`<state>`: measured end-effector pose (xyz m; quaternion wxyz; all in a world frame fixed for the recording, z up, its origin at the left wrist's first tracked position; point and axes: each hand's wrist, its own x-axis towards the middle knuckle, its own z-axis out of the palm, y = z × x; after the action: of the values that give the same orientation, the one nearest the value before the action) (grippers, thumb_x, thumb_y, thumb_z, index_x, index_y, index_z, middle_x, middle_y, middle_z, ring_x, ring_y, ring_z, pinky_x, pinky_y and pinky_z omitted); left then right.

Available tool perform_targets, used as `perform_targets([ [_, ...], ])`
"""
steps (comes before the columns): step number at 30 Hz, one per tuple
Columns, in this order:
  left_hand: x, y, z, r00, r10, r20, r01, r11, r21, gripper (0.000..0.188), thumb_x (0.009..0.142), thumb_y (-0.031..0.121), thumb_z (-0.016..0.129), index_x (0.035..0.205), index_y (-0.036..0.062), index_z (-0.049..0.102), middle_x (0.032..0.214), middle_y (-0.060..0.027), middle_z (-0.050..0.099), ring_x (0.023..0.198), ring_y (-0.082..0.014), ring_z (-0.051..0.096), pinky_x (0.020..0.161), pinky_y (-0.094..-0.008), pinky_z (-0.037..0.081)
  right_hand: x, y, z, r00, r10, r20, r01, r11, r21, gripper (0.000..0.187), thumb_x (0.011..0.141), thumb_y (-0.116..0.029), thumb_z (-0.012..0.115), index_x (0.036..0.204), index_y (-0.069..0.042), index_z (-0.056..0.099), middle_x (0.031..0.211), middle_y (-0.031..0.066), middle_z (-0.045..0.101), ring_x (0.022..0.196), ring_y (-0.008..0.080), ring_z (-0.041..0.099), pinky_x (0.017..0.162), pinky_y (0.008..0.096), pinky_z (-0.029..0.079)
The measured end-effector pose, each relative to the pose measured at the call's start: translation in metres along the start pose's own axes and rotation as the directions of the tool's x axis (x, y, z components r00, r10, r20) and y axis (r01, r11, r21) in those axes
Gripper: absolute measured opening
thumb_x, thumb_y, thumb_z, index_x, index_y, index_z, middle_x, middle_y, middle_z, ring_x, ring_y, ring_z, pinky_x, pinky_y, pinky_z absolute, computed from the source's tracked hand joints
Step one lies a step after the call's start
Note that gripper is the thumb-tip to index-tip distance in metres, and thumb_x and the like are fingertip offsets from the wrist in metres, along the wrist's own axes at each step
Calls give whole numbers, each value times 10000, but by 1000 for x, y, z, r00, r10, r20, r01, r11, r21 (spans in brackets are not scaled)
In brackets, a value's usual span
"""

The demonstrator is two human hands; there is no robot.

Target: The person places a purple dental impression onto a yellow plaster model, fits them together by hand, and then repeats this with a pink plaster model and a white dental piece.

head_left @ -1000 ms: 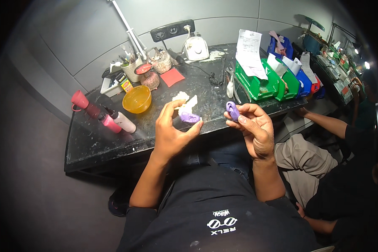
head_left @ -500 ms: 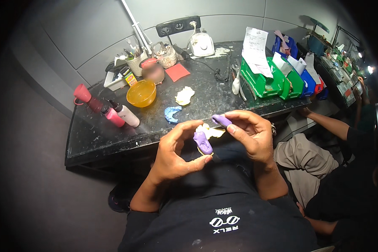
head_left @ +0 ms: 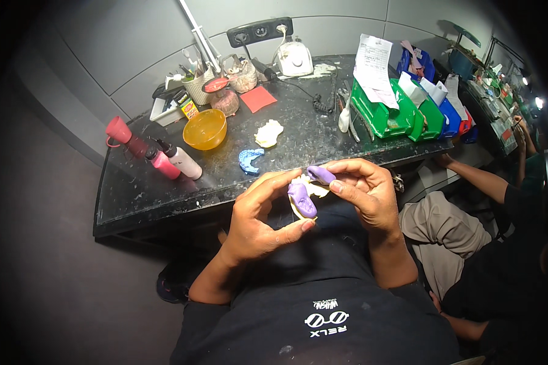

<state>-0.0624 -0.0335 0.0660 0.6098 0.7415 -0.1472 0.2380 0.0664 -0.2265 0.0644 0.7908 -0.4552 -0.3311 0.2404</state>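
Observation:
My left hand (head_left: 259, 210) grips a cream dental cast (head_left: 318, 190) between thumb and fingers, just off the bench's front edge. A lump of purple putty (head_left: 302, 202) covers the near side of that cast. Between the thumb and fingers of my right hand (head_left: 370, 194) is a second purple putty piece (head_left: 322, 175), curved and smooth. It sits right by the far side of the cast; whether the two touch, I cannot tell. On the bench beyond my hands lie a blue dental arch (head_left: 248, 162) and a cream plaster piece (head_left: 268, 133).
On the black bench (head_left: 225, 185) stand an amber bowl (head_left: 204, 130), two squeeze bottles (head_left: 173, 163) and a pink cup (head_left: 118, 129) at left. Green bins (head_left: 386, 118) with papers are at right, near hand tools (head_left: 346, 118). A co-worker's arm (head_left: 475, 174) is close on the right.
My left hand has moved slightly right with the cast and turned it a little, bringing it closer to the putty piece in my right hand. Both grips are kept.

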Motion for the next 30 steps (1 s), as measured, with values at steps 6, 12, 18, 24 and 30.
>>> perform_targets([
  [6,0,-2,0,1000,-12,-2,12,1000,-27,732,768,2,879,1415,-88,548,1332,-160,576,1235,-227,604,1078,-369,482,-2,1,1,1000,-22,-18,22,999,-24,295,897,103,709,1186,95,651,1207,191,696,1128,239,699,1006,376,588],
  [12,0,-4,2,1000,-7,-6,7,1000,-16,743,757,-3,879,1418,-87,551,1339,-162,575,1244,-224,597,1077,-358,477,-3,3,0,995,-96,12,97,986,-135,308,878,113,727,1179,89,667,1222,175,689,1142,228,688,1033,362,559],
  [18,-1,-3,2,999,44,-5,-43,990,135,774,723,44,895,1419,-54,571,1312,-187,616,1224,-253,619,1061,-359,478,-4,2,5,988,-149,36,153,955,-255,273,862,107,740,1130,61,710,1234,165,688,1141,207,674,1006,329,545],
  [24,-1,-10,2,989,145,25,-146,955,259,792,710,122,909,1416,-35,585,1269,-204,649,1165,-289,661,1019,-369,509,-3,4,4,959,-264,106,284,869,-406,256,842,87,761,1091,30,741,1200,166,711,1128,228,680,999,332,524],
  [30,0,-5,3,981,182,68,-194,919,344,780,713,135,910,1402,-43,591,1261,-210,654,1161,-301,670,985,-374,532,-3,1,4,959,-254,126,283,848,-448,215,841,56,777,1053,26,759,1146,174,743,1107,239,700,972,343,546],
])
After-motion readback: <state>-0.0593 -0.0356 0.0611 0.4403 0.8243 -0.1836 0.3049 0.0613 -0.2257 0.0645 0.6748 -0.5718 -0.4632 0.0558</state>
